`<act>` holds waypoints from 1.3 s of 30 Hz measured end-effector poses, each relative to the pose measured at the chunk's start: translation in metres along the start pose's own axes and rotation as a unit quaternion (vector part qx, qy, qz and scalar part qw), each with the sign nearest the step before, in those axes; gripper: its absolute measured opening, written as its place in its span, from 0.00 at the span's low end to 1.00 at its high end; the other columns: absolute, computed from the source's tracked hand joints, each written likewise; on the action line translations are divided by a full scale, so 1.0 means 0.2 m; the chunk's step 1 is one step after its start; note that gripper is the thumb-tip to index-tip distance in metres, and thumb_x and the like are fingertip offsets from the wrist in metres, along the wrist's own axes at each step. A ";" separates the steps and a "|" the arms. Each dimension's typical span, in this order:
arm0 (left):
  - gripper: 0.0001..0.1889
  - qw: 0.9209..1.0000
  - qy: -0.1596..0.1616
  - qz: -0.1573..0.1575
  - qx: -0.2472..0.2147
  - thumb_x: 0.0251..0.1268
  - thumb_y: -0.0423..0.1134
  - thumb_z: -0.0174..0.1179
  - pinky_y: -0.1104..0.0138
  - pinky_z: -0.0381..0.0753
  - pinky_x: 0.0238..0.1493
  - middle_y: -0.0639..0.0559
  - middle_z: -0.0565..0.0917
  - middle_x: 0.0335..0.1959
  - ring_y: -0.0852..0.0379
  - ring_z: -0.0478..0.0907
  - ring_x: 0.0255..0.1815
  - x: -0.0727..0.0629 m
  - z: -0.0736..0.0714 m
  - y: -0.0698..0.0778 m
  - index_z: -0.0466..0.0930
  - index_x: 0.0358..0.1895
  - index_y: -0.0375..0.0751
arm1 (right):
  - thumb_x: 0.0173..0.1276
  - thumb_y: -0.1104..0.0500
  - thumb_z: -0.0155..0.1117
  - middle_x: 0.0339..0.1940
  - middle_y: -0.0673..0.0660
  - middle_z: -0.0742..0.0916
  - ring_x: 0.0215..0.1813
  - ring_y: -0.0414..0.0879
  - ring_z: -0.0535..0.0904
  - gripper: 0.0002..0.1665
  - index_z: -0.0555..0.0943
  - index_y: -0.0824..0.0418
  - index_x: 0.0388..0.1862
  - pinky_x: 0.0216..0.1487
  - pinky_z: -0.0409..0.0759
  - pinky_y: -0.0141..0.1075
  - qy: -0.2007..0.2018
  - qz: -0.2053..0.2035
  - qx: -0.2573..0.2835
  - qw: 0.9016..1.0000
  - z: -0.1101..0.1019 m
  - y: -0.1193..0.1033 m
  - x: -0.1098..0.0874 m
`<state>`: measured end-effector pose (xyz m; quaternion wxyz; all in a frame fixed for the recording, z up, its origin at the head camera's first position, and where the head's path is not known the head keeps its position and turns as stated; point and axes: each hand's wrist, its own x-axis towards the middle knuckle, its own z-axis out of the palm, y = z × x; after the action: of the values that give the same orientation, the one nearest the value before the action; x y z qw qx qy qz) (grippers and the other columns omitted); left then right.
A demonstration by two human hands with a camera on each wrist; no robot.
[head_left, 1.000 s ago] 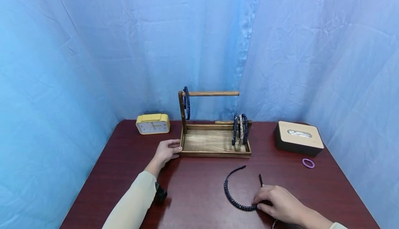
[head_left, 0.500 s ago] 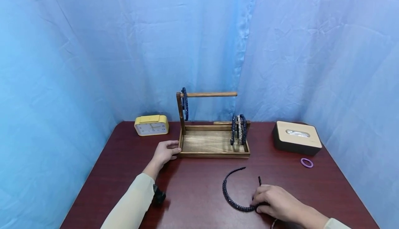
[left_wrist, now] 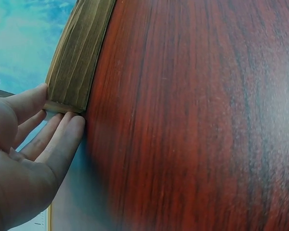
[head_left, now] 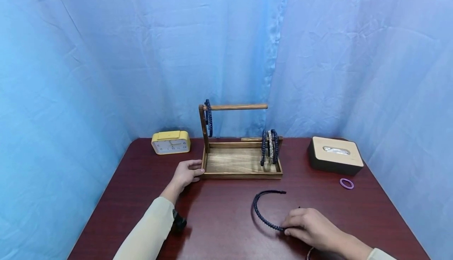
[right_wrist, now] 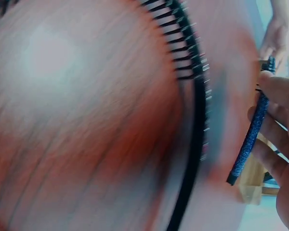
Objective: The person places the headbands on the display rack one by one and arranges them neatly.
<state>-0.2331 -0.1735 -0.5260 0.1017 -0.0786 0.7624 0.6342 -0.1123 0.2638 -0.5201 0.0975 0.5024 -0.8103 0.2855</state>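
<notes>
My right hand (head_left: 311, 228) pinches a dark beaded headband (head_left: 260, 212) by one side, its curve raised a little above the table. Part of it shows between thumb and fingers in the right wrist view, as a dark glittery strip (right_wrist: 250, 132). Under my right wrist lies another headband (head_left: 308, 254), mostly hidden. My left hand (head_left: 185, 173) touches the left front corner of a wooden stand (head_left: 242, 176), fingers extended against its end (left_wrist: 67, 103). A dark headband (head_left: 209, 118) hangs on the upper bar; two dark ones and a pale glittery one (head_left: 271, 148) hang on the lower bar.
A yellow alarm clock (head_left: 171, 142) stands left of the wooden stand. At the right are a tissue box (head_left: 336, 155) with a wooden lid and a purple ring (head_left: 347, 183). Blue curtains (head_left: 212, 47) close off the back and sides of the dark red table (head_left: 219, 220).
The headband in my right hand lay flat on the table and is now lifted and tilted. My left hand stays at the stand's corner. The head view has shifted slightly.
</notes>
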 end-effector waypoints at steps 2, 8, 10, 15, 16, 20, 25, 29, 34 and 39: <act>0.26 1.000 -0.001 -0.001 0.003 0.69 0.29 0.66 0.49 0.86 0.54 0.32 0.79 0.65 0.43 0.83 0.59 0.00 0.00 0.00 0.76 0.70 0.35 | 0.62 0.63 0.78 0.40 0.39 0.88 0.41 0.28 0.82 0.15 0.90 0.45 0.44 0.40 0.79 0.21 0.018 0.024 0.033 0.999 -0.03 -0.03 0.02; 0.25 1.000 0.000 -0.004 0.009 0.70 0.29 0.65 0.48 0.86 0.54 0.33 0.80 0.65 0.42 0.83 0.59 -0.01 0.00 0.02 0.76 0.70 0.36 | 0.67 0.63 0.73 0.39 0.43 0.90 0.37 0.33 0.84 0.11 0.90 0.48 0.45 0.33 0.82 0.27 0.058 0.142 0.128 0.980 -0.13 -0.11 0.11; 0.25 1.000 0.001 -0.007 0.010 0.70 0.29 0.65 0.48 0.86 0.55 0.33 0.80 0.64 0.42 0.83 0.59 -0.01 0.00 0.02 0.77 0.69 0.36 | 0.69 0.64 0.71 0.38 0.44 0.90 0.36 0.35 0.84 0.10 0.89 0.51 0.45 0.32 0.83 0.30 0.066 0.185 0.159 0.968 -0.17 -0.13 0.13; 0.25 1.000 0.002 -0.010 0.012 0.70 0.28 0.65 0.49 0.87 0.54 0.34 0.81 0.63 0.42 0.84 0.59 -0.01 0.00 0.02 0.77 0.69 0.36 | 0.71 0.64 0.68 0.35 0.49 0.91 0.35 0.40 0.88 0.08 0.88 0.59 0.47 0.32 0.86 0.35 0.094 0.253 0.206 0.941 -0.26 -0.18 0.18; 0.25 1.000 0.002 -0.011 0.012 0.70 0.28 0.65 0.49 0.87 0.54 0.34 0.81 0.63 0.42 0.84 0.59 -0.01 0.00 0.02 0.77 0.69 0.36 | 0.71 0.65 0.68 0.34 0.50 0.91 0.34 0.41 0.88 0.08 0.88 0.61 0.47 0.33 0.86 0.36 0.103 0.261 0.208 0.937 -0.27 -0.19 0.20; 0.25 1.000 0.003 -0.013 0.016 0.70 0.28 0.65 0.50 0.87 0.53 0.35 0.82 0.64 0.44 0.84 0.58 0.00 0.00 0.02 0.77 0.69 0.37 | 0.71 0.68 0.67 0.33 0.52 0.92 0.33 0.41 0.89 0.09 0.86 0.68 0.48 0.34 0.88 0.38 0.138 0.276 0.228 0.924 -0.36 -0.22 0.25; 0.25 1.000 0.005 -0.014 0.020 0.69 0.28 0.65 0.51 0.88 0.51 0.35 0.82 0.63 0.44 0.84 0.58 0.00 0.00 0.02 0.77 0.69 0.37 | 0.71 0.71 0.65 0.34 0.56 0.92 0.36 0.41 0.90 0.09 0.84 0.72 0.49 0.38 0.89 0.37 0.179 0.277 0.228 0.916 -0.48 -0.25 0.32; 0.25 1.000 0.003 -0.015 0.023 0.69 0.29 0.65 0.51 0.88 0.50 0.35 0.82 0.63 0.44 0.84 0.58 0.00 0.00 0.02 0.77 0.69 0.37 | 0.72 0.70 0.66 0.34 0.56 0.93 0.38 0.42 0.90 0.09 0.84 0.70 0.49 0.40 0.87 0.32 0.212 0.277 0.201 0.915 -0.57 -0.27 0.37; 0.25 1.000 0.004 -0.015 0.027 0.70 0.29 0.65 0.51 0.88 0.50 0.35 0.82 0.63 0.45 0.84 0.58 0.00 0.00 0.03 0.77 0.69 0.38 | 0.72 0.69 0.66 0.36 0.57 0.92 0.38 0.43 0.90 0.10 0.84 0.73 0.49 0.41 0.88 0.32 0.264 0.266 0.230 0.898 -0.68 -0.25 0.46; 0.25 0.999 0.005 -0.016 0.028 0.70 0.29 0.65 0.52 0.89 0.49 0.35 0.82 0.63 0.45 0.85 0.57 0.00 0.00 0.03 0.77 0.69 0.38 | 0.70 0.66 0.71 0.37 0.58 0.93 0.37 0.45 0.91 0.16 0.83 0.76 0.51 0.40 0.89 0.35 0.331 0.267 0.269 0.864 -0.72 -0.16 0.58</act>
<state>-0.2345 -0.1718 -0.5202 0.1106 -0.0913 0.7791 0.6102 -0.1574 0.2461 -0.3389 0.1414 0.1498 -0.7252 0.6570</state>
